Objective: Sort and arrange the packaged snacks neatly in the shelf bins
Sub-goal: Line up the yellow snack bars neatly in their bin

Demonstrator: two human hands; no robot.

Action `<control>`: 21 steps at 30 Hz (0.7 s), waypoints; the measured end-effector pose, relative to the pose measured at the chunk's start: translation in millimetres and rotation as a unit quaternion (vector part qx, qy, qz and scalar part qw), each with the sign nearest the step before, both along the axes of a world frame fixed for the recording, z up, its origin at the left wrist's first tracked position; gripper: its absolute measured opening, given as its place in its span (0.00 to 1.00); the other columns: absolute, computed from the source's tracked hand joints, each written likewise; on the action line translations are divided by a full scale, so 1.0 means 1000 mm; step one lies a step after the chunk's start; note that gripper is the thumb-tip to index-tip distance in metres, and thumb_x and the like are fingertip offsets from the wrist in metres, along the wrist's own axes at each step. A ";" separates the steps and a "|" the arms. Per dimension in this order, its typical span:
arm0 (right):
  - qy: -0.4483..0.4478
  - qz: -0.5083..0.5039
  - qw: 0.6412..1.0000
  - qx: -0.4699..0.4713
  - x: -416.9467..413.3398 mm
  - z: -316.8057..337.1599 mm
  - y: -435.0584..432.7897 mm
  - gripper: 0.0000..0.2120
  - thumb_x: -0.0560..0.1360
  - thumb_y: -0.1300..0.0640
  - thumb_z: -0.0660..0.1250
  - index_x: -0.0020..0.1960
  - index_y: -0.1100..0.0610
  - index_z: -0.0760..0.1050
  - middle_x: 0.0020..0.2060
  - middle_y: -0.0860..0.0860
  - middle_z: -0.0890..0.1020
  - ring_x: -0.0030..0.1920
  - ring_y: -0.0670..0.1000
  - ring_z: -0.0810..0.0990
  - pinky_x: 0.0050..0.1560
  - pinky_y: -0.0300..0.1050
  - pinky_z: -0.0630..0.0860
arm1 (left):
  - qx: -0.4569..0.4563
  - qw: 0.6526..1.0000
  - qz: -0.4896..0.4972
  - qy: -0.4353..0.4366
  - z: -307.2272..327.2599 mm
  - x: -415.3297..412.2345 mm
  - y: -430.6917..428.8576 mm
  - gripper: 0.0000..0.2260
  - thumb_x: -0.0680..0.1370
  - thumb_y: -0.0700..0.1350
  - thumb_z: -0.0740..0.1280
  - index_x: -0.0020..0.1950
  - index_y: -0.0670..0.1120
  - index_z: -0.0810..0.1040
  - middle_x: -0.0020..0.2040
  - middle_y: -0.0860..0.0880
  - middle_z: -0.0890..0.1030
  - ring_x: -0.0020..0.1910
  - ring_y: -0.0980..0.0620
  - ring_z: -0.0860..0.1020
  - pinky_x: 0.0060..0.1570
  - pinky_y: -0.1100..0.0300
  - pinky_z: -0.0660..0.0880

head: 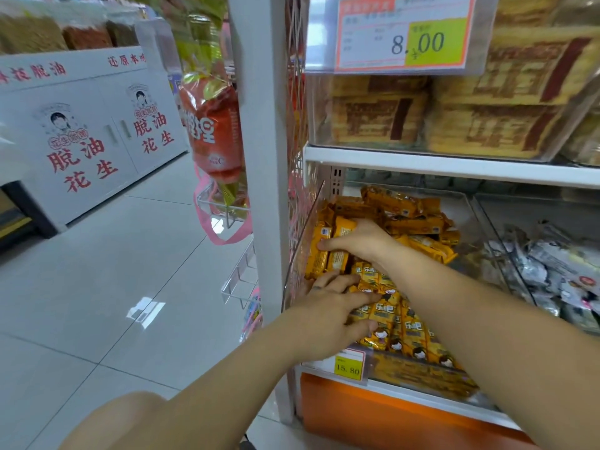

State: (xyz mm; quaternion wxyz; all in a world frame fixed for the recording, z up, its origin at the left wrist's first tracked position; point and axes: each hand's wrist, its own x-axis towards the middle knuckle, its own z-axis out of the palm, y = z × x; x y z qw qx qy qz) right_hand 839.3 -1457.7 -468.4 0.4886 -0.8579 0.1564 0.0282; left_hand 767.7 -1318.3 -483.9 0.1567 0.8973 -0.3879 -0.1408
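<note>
Both hands are inside a clear plastic shelf bin point(467, 203) full of yellow-orange snack packets point(401, 203). My right hand point(355, 243) lies over a few upright packets at the bin's left side, fingers curled round their tops. My left hand point(331, 306) rests flat with straight fingers on a neat row of yellow packets point(409, 332) at the bin's front. Loose packets lie jumbled at the back of the bin.
A neighbouring bin point(552, 261) on the right holds silver packets. The shelf above carries a bin of tan biscuit packs point(487, 118) with an 8.00 price tag point(402, 34). A grey shelf post point(263, 157) stands left of the bin, with hanging orange bags point(214, 131) beside it. Tiled aisle floor point(113, 271) spreads left.
</note>
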 end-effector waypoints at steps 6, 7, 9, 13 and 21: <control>-0.035 -0.051 0.997 -0.041 -0.030 0.043 -0.012 0.33 0.68 0.42 0.73 0.67 0.56 0.70 0.61 0.52 0.76 0.61 0.53 0.75 0.51 0.42 0.70 | 0.003 1.000 -0.003 0.010 0.004 0.000 0.001 0.23 0.80 0.58 0.58 0.75 0.60 0.60 0.78 0.52 0.52 0.76 0.50 0.42 0.73 0.50 0.45; -0.048 -0.069 0.995 -0.045 -0.041 0.054 -0.020 0.34 0.67 0.42 0.73 0.67 0.56 0.69 0.60 0.50 0.75 0.61 0.54 0.75 0.50 0.42 0.70 | 0.005 1.000 0.000 0.015 0.006 0.000 0.000 0.23 0.80 0.57 0.59 0.74 0.60 0.60 0.78 0.53 0.52 0.76 0.50 0.42 0.73 0.49 0.45; -0.047 -0.082 0.993 -0.064 -0.061 0.071 -0.042 0.34 0.66 0.40 0.73 0.66 0.55 0.70 0.57 0.49 0.76 0.59 0.54 0.76 0.50 0.43 0.72 | 0.001 1.000 0.005 0.021 0.011 0.001 -0.005 0.23 0.79 0.56 0.61 0.74 0.60 0.62 0.77 0.53 0.53 0.76 0.51 0.43 0.72 0.47 0.44; 0.021 -0.036 0.984 -0.173 -0.102 0.088 -0.067 0.25 0.68 0.41 0.72 0.58 0.56 0.77 0.57 0.55 0.79 0.53 0.53 0.77 0.49 0.43 0.71 | 0.005 0.999 -0.032 -0.010 0.020 0.002 -0.028 0.23 0.79 0.57 0.61 0.73 0.61 0.62 0.77 0.52 0.57 0.75 0.49 0.51 0.72 0.41 0.47; 0.000 0.048 0.977 -0.207 -0.123 0.064 -0.066 0.31 0.65 0.49 0.77 0.64 0.52 0.69 0.50 0.47 0.74 0.48 0.47 0.75 0.39 0.39 0.70 | 0.074 0.995 -0.023 -0.067 0.026 0.012 -0.019 0.21 0.77 0.60 0.61 0.70 0.59 0.67 0.69 0.49 0.66 0.67 0.45 0.68 0.64 0.49 0.67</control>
